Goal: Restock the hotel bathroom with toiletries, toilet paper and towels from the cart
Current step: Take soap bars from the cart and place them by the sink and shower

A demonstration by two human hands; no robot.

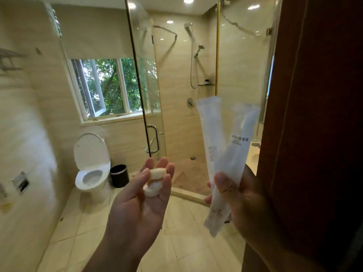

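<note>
Your left hand (141,201), low at 6 o'clock, cups two small round soaps (155,179). They look like wrapped hotel soaps, stacked one on the other. The thumb and the curled fingertips close round them. I'd judge them light, hard and a little slick in their wrap, and the stack could slide apart, so keep the palm under them rather than pinching the edges.

At 4 o'clock your right hand (241,195) pinches two long frosted packets (216,146) between the thumb and the fingers behind. They fan upward toward 1 o'clock. They seem featherlight and floppy, with a stiffer item inside. Grip them low, where you hold them now, since the film probably slips.

One packet carries a line of printed characters with smaller text beneath, too blurred to read. The other has a small emblem near its lower end.

At 8 o'clock the toilet (91,165) stands with a black bin (119,175) just beside it.
</note>
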